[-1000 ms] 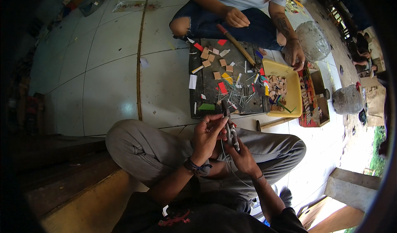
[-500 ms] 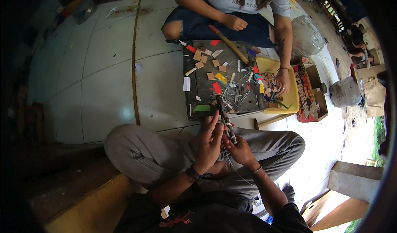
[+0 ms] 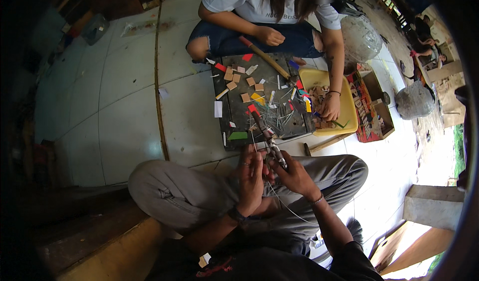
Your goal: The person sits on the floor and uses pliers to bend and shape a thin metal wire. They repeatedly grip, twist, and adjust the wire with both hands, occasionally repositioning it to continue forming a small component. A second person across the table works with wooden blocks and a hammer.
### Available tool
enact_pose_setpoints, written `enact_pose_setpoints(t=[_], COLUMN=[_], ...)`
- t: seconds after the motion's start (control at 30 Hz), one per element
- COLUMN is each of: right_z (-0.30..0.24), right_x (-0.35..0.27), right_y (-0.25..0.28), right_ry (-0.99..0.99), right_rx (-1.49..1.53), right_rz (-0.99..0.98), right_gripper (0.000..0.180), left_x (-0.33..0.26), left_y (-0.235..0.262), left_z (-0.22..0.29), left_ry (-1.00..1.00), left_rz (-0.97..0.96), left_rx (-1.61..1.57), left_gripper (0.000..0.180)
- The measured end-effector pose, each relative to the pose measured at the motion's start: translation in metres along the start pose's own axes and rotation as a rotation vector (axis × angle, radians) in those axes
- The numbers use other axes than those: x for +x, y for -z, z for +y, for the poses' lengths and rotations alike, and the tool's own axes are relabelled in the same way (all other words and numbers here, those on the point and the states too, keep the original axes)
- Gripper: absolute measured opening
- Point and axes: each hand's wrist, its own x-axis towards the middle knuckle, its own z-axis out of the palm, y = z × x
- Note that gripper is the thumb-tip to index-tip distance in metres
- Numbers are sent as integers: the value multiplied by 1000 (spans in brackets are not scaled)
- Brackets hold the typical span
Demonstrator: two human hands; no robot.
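Observation:
My left hand (image 3: 251,179) is closed in a pinch above my lap, on a thin pale wire (image 3: 288,207). The wire's short end rises past my fingers, and its long end curves down to the right over my leg. Close beside it, my right hand (image 3: 295,175) grips a metal tool that looks like pliers (image 3: 270,142). Its dark reddish-brown part points away, over the near edge of a dark low board (image 3: 239,114). Where the wire meets the tool is hidden by my fingers. On the board lie several small wooden blocks (image 3: 236,77) and many cut wire pieces (image 3: 279,116).
Across the board sits another person, whose hand (image 3: 331,106) reaches into a yellow tub (image 3: 353,101) of wooden blocks. A wooden-handled tool (image 3: 267,59) lies on the board, a hammer (image 3: 327,145) on the floor. A red cardboard box (image 3: 366,106) stands beyond the tub.
The view has shifted slightly. The tool now shows more plainly, tilted farther left at its far end, and my left fingers have curled in. The other person's hand is lower in the tub.

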Motion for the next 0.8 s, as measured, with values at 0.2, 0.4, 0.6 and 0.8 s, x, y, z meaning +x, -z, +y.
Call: enact_pose_setpoints(t=[0.2,0.4,0.6,0.8], right_z=[3,8,-1,-22], right_x=[-24,-55,-66,-35], right_y=[11,12,11,27], right_ry=[-235,-125,-94,-5], right_rx=[352,444,321,459], right_rz=[-146,-3,114,179], right_gripper=[51,41,33,38], left_x=[-2,-1,3,-3], left_y=[-2,-6,-1,-4], left_z=[5,6,11,22], left_ry=[170,303,238,186], left_rz=[-6,-64,-174,-249], left_rx=[-72,-285,-136,-46], left_gripper=[47,24,17,16])
